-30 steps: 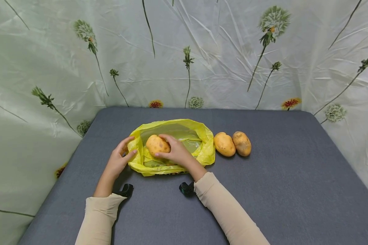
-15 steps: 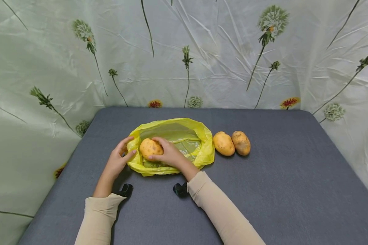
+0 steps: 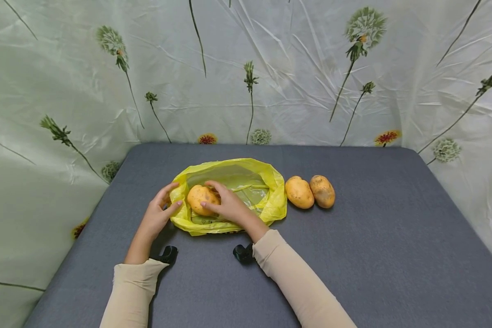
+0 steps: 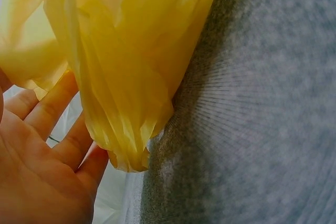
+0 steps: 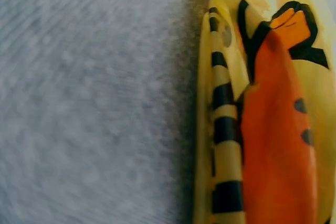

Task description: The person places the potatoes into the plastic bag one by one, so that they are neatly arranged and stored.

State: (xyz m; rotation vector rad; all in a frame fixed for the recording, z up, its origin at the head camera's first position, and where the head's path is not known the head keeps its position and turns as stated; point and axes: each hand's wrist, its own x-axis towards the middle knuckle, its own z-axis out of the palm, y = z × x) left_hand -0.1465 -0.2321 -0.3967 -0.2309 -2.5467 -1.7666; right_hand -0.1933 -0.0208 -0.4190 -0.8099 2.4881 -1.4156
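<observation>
A yellow plastic bag (image 3: 276, 200) lies on the table with its mouth spread wide. My left hand (image 3: 157, 214) holds the bag's left rim between thumb and fingers; the left wrist view shows that hand (image 4: 47, 156) against the crumpled bag side (image 4: 136, 66). Inside the bag's left part sits a potato (image 3: 198, 199). My right hand (image 3: 231, 207) reaches over the front rim, thumb on the potato and fingers round its right side. In the right wrist view only the bag's printed outside (image 5: 278, 129) shows, not the hand.
Two more potatoes, one pale (image 3: 299, 192) and one browner (image 3: 322, 191), lie side by side just right of the bag. The grey-blue table (image 3: 377, 255) ends at a flower-patterned curtain (image 3: 295, 91) behind and at the sides.
My right hand has carried the potato leftward inside the bag, toward the left rim. In the last half second the hand has shifted slightly right and its thumb up. My left hand has stayed put.
</observation>
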